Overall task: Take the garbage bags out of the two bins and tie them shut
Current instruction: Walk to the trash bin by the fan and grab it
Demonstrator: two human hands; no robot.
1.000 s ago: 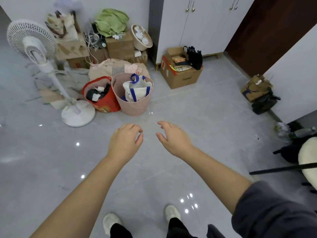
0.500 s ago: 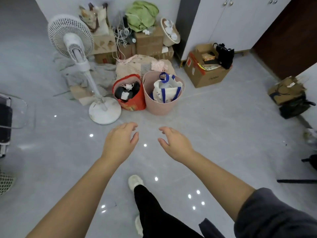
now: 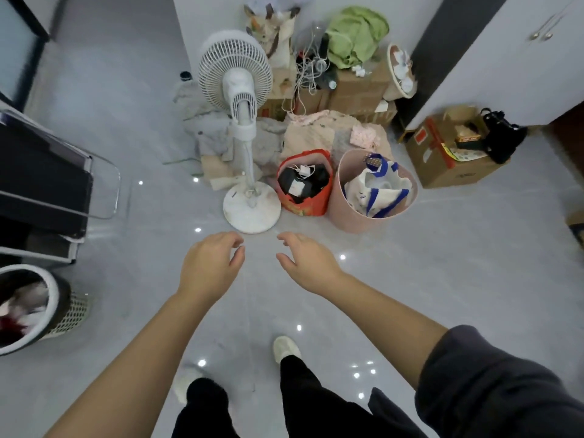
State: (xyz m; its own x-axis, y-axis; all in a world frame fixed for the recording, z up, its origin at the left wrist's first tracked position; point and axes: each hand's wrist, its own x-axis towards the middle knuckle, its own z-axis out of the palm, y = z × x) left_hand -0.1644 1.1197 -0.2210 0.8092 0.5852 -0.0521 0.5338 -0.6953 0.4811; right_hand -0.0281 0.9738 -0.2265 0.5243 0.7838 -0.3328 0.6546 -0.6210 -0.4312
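A round bin point(image 3: 19, 346) with a pale rim stands on the floor at the far left edge, with rubbish inside; beside it is a mesh basket point(image 3: 72, 314). Whether a bag lines either one is hard to tell. My left hand point(image 3: 210, 267) and my right hand point(image 3: 305, 262) are held out side by side over bare floor, fingers loosely curled and apart, holding nothing. Both hands are well to the right of the bin and touch nothing.
A white standing fan point(image 3: 243, 147) is straight ahead. Next to it stand a red bag point(image 3: 305, 203) and a pink bucket point(image 3: 354, 216) holding a white and blue tote. Cardboard boxes point(image 3: 455, 172) and clutter line the wall. A black folding chair point(image 3: 47, 172) is at the left.
My view has swung left: the fan, red bag and pink bucket slid to the right, and the bin and chair came into view at the left. My hands stayed empty in front.
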